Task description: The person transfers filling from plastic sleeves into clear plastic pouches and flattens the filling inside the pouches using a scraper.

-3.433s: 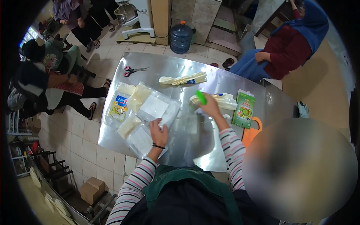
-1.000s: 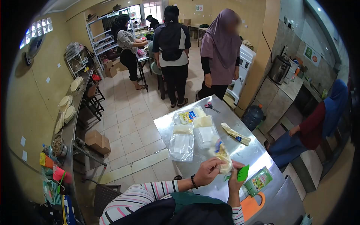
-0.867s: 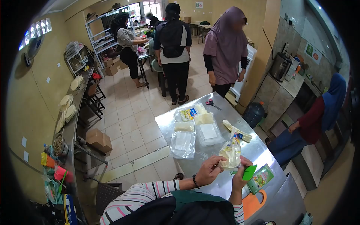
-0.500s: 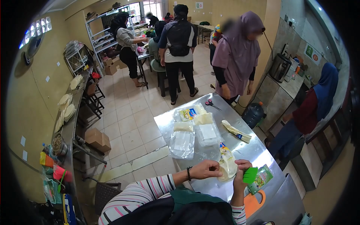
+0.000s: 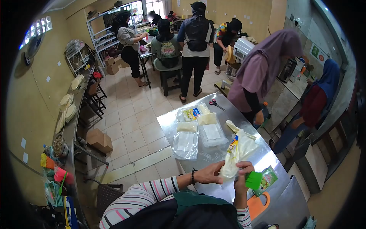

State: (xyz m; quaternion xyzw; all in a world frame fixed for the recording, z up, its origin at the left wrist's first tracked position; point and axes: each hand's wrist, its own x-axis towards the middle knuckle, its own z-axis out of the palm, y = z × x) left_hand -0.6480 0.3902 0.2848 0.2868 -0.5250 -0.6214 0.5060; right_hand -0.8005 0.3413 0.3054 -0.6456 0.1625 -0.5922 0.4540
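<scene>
A soft clear pouch (image 5: 231, 158) with pale creamy contents and a yellow-and-blue label is held up over the steel table. My left hand (image 5: 209, 173) is closed on its lower left side, thumb near the bottom. My right hand (image 5: 243, 176) grips the pouch's lower right side and also has a green scraper (image 5: 253, 180) in its fingers, blade pointing right. Behind the pouch lies a rolled-up plastic packet (image 5: 241, 129). Beyond my left hand are flat clear bags (image 5: 185, 141) with white labels and pale contents. A green printed packet (image 5: 268, 178) lies right of the scraper.
The steel table (image 5: 206, 154) also bears scissors (image 5: 216, 104) at its far corner and an orange-handled board (image 5: 258, 205) near me. A person in a mauve top (image 5: 253, 80) leans beside its right edge. Cardboard boxes (image 5: 100, 142) stand on the floor at left.
The pouch has been raised and spread, its wide end now fanning away to the right. My left fingers have shifted lower around it. The person in mauve has moved right and bent down.
</scene>
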